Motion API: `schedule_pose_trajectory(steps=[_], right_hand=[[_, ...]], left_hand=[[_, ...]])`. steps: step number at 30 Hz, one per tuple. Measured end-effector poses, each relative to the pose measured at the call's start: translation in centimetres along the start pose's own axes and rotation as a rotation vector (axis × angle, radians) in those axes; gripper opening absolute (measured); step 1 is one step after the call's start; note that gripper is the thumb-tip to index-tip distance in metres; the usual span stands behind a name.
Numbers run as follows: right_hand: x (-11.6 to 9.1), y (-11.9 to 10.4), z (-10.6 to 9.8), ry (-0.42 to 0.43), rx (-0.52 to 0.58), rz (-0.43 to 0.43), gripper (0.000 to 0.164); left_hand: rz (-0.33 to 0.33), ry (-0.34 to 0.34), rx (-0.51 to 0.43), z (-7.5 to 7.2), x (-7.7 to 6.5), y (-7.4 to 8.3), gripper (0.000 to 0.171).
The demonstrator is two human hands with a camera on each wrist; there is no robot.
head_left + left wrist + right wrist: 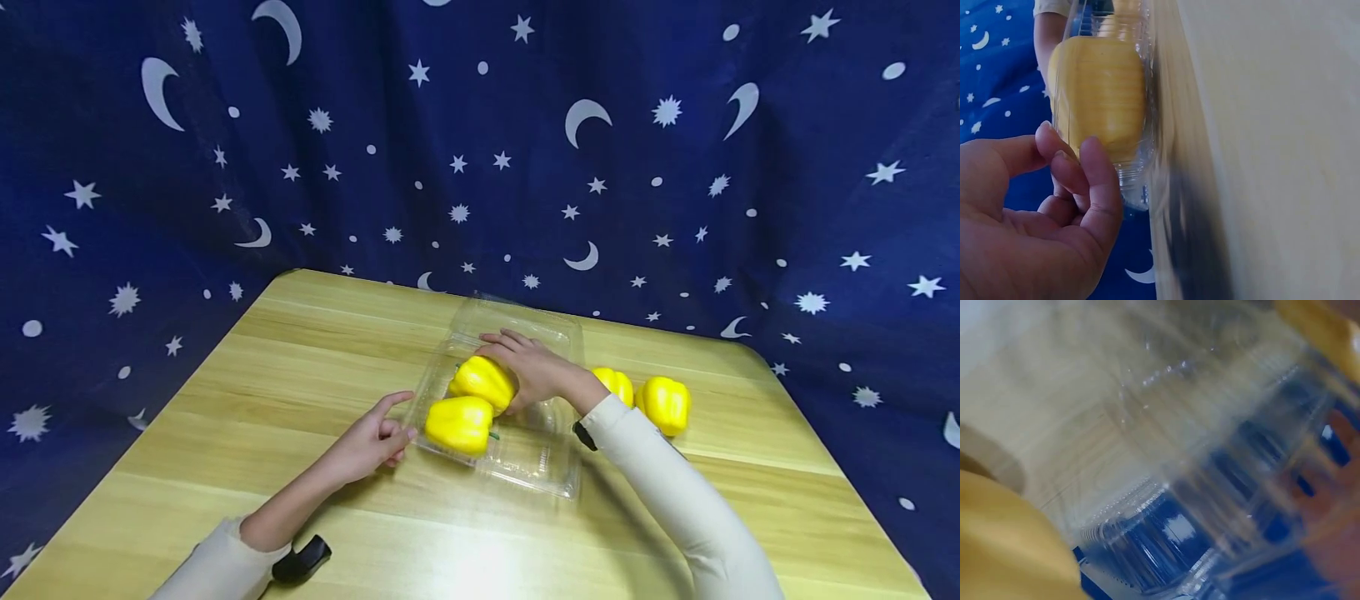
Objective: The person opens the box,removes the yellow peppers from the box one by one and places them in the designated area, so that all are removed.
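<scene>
The left hand (pixel 371 442) is laid on the table (pixel 247 400) at the left edge of the tray (pixel 525 471), fingers loosely bent and holding nothing; its fingertips (pixel 1094 156) are seen touching or nearly touching the tray wall. Two peppers sit inside the tray: the near pepper (pixel 459 423) at its left front, the far pepper (pixel 483 381) just behind it. The right hand (pixel 532 371) is curled over the far pepper and clasps it from the right. Right of the tray, on the bare table, two more peppers (pixel 663 404) lie side by side.

The tray is judged thin, light and flexible, likely to buckle or slide if pushed; it is best steadied at its rim. The peppers look smooth and glossy, so a wide wrap round the body is judged safer than a pinch at the stem.
</scene>
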State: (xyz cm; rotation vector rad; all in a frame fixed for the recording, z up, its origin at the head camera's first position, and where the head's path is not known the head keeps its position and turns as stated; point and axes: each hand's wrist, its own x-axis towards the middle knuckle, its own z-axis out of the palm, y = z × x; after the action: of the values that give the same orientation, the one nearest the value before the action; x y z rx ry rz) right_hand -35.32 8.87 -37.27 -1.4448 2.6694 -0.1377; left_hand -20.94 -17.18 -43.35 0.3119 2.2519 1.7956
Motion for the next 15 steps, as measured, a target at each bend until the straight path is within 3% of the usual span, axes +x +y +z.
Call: schedule_pose_trajectory(steps=[5,15], right_hand=[[-0.6,0.5,0.0,0.041,0.077,-0.018,0.095],[-1.7,1.0,-0.5,0.114,0.384,0.028,0.097]], left_hand=[[0.009,-0.011,0.009,0.2,-0.1,0.1,0.061],[0.008,-0.021,0.004,0.5,-0.2,0.4,0.064]])
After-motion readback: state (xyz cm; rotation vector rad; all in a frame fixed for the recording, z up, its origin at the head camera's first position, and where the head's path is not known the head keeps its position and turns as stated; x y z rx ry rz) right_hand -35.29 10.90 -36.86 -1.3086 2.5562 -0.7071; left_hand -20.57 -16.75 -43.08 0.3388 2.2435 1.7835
